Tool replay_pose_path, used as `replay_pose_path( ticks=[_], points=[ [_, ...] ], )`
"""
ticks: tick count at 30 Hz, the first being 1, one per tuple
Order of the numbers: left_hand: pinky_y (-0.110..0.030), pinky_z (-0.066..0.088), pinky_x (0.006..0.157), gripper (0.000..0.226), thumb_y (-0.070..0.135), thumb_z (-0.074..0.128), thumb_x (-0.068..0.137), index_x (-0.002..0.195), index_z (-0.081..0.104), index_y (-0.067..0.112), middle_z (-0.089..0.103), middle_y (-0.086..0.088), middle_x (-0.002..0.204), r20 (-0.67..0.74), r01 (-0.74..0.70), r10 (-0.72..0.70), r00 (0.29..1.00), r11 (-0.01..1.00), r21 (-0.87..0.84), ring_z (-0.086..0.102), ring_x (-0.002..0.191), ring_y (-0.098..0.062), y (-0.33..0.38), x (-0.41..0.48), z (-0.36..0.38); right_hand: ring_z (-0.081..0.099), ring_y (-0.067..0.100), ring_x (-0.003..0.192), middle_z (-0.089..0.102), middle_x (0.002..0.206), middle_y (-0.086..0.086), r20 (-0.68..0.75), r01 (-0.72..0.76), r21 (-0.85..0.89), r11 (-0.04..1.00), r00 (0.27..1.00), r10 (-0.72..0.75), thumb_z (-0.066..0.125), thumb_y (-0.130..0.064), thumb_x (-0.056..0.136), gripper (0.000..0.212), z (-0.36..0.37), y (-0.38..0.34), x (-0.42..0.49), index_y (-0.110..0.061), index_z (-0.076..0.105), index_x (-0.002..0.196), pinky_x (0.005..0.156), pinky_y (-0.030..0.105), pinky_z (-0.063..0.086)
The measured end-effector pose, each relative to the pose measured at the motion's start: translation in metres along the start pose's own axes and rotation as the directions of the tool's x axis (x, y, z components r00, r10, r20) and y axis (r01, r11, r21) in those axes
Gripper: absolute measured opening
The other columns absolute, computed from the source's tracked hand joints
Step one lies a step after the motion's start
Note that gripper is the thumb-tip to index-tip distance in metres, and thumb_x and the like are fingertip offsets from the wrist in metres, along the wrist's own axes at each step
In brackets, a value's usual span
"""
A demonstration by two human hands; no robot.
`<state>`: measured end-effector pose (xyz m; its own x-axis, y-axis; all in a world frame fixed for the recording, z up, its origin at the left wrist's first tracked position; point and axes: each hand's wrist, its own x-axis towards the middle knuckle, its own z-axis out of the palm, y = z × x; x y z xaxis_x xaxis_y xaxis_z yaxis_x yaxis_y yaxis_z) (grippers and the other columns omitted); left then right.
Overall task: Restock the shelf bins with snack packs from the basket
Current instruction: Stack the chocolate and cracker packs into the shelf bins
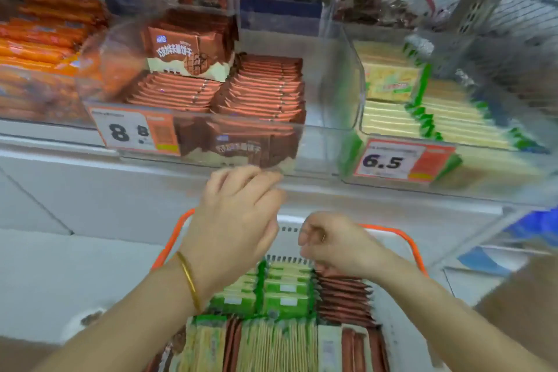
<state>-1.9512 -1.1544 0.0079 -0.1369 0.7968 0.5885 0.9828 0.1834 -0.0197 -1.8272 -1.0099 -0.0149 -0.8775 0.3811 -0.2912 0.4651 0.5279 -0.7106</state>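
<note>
Two-handed, hovered over the white basket [291, 222] with orange handles, low in the view. Held the left hand [235, 220] up by the lower front edge of the clear shelf bin [193, 114], fingers loosely bent and close together, gripping nothing; could not tell whether the fingertips touched the bin. Wore a gold bangle [188, 281] on that wrist. Held the right hand [335, 246] lower, over the basket's far right corner, fingers curled downward to the top of the brown snack packs [344, 296] standing on edge there; could not tell, through the blur, whether pinching one. Counted in the same basket green-and-white packs [287, 287] at the far middle, just beside the brown ones, and a mixed row [271, 347] of cream, green and brown packs along the near edge. Found the bin above stocked with two flat stacks [265, 87] of brown packs, one upright pack [190, 51] propped on the left stack toward the back, and more showing through the front wall beside an orange tag [129, 131] reading 8.8. Saw to the right a second clear bin [356, 93] with green-edged cream packs [401, 123] and a tag reading 6.5 [389, 161]; to the left, orange sausage sticks [39, 39] piled at the shelf's left end.
</note>
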Motion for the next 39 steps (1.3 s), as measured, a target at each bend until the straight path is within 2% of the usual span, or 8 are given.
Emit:
replay_pose_path(
  ticks=[5, 11, 19, 22, 26, 30, 34, 39],
  points=[
    [-0.036, 0.032, 0.082, 0.031, 0.022, 0.041, 0.078, 0.091, 0.069, 0.018, 0.067, 0.002, 0.106, 0.300, -0.090, 0.099, 0.949, 0.995, -0.045, 0.052, 0.102, -0.023, 0.031, -0.029, 0.029, 0.054, 0.026, 0.113, 0.059, 0.123, 0.009, 0.304, 0.033, -0.551, 0.834, 0.938, 0.164, 0.049, 0.001, 0.086, 0.038, 0.062, 0.131, 0.003, -0.012, 0.057, 0.120, 0.079, 0.026, 0.040],
    [-0.037, 0.042, 0.083, 0.035, 0.025, 0.037, 0.079, 0.090, 0.070, 0.020, 0.068, 0.003, 0.103, 0.391, -0.040, 0.072, 0.918, 0.995, -0.089, 0.059, 0.097, -0.025, 0.043, -0.036, 0.040, 0.018, 0.028, 0.143, 0.018, 0.158, 0.003, 0.616, 0.526, -0.753, 0.396, 0.774, 0.143, 0.056, -0.006, 0.090, 0.069, 0.117, 0.180, -0.021, -0.020, 0.024, 0.149, 0.108, 0.047, 0.033],
    [-0.036, 0.050, 0.077, 0.022, 0.015, 0.073, 0.067, 0.088, 0.071, 0.020, 0.069, 0.004, 0.097, 0.457, -0.077, 0.128, 0.880, 0.989, -0.129, 0.062, 0.092, -0.022, 0.047, -0.043, 0.051, 0.041, 0.030, 0.118, 0.048, 0.133, 0.006, 0.622, 0.597, -0.770, 0.227, 0.781, 0.057, 0.059, -0.007, 0.089, 0.045, 0.121, 0.193, -0.026, -0.019, 0.050, 0.132, 0.088, 0.043, 0.036],
    [-0.035, 0.047, 0.080, 0.018, 0.019, 0.065, 0.072, 0.089, 0.071, 0.021, 0.068, 0.005, 0.097, 0.433, -0.090, 0.139, 0.891, 0.987, -0.133, 0.062, 0.092, -0.020, 0.045, -0.041, 0.050, 0.046, 0.029, 0.111, 0.057, 0.121, 0.007, 0.630, 0.569, -0.763, 0.308, 0.760, 0.158, 0.056, -0.014, 0.093, 0.028, 0.108, 0.179, -0.018, -0.017, 0.058, 0.121, 0.081, 0.039, 0.036],
    [-0.035, 0.043, 0.087, 0.032, 0.031, 0.042, 0.085, 0.102, 0.069, 0.025, 0.066, 0.008, 0.108, 0.496, -0.028, 0.078, 0.865, 0.994, -0.107, 0.060, 0.101, -0.019, 0.039, -0.034, 0.044, 0.054, 0.026, 0.096, 0.061, 0.103, 0.005, 0.580, 0.320, -0.610, 0.725, 0.803, 0.134, 0.053, -0.030, 0.096, 0.023, 0.065, 0.133, 0.000, -0.011, 0.060, 0.108, 0.072, 0.033, 0.039],
    [-0.024, 0.036, 0.100, 0.039, 0.042, 0.049, 0.094, 0.131, 0.050, 0.028, 0.052, 0.011, 0.130, 0.619, 0.335, -0.109, 0.778, 0.905, -0.262, 0.046, 0.120, -0.008, 0.017, -0.020, 0.028, 0.052, 0.011, 0.079, 0.053, 0.082, -0.006, 0.383, 0.153, -0.236, 0.960, 0.922, -0.053, 0.056, -0.028, 0.095, 0.011, 0.011, 0.073, 0.004, -0.017, 0.058, 0.093, 0.068, 0.024, 0.040],
    [-0.022, 0.050, 0.074, 0.014, 0.021, 0.066, 0.085, 0.099, 0.065, 0.020, 0.067, 0.002, 0.092, 0.532, 0.587, -0.304, 0.790, 0.626, -0.513, 0.063, 0.083, -0.010, -0.009, 0.003, -0.007, 0.059, 0.012, 0.068, 0.063, 0.076, 0.001, 0.196, 0.083, 0.263, 0.961, 0.971, -0.137, 0.060, -0.020, 0.090, 0.003, -0.028, 0.002, -0.011, -0.019, 0.062, 0.088, 0.063, 0.027, 0.047],
    [-0.021, 0.053, 0.063, 0.014, 0.011, 0.067, 0.082, 0.096, 0.064, 0.014, 0.070, -0.006, 0.084, 0.400, 0.563, -0.442, 0.803, 0.338, -0.754, 0.066, 0.073, -0.010, -0.047, 0.034, -0.051, 0.063, 0.010, 0.057, 0.070, 0.067, 0.001, -0.143, 0.226, 0.405, 0.886, 0.973, -0.182, 0.074, -0.021, 0.066, 0.018, -0.059, -0.070, -0.011, -0.014, 0.065, 0.081, 0.047, 0.018, 0.047]
  ],
)
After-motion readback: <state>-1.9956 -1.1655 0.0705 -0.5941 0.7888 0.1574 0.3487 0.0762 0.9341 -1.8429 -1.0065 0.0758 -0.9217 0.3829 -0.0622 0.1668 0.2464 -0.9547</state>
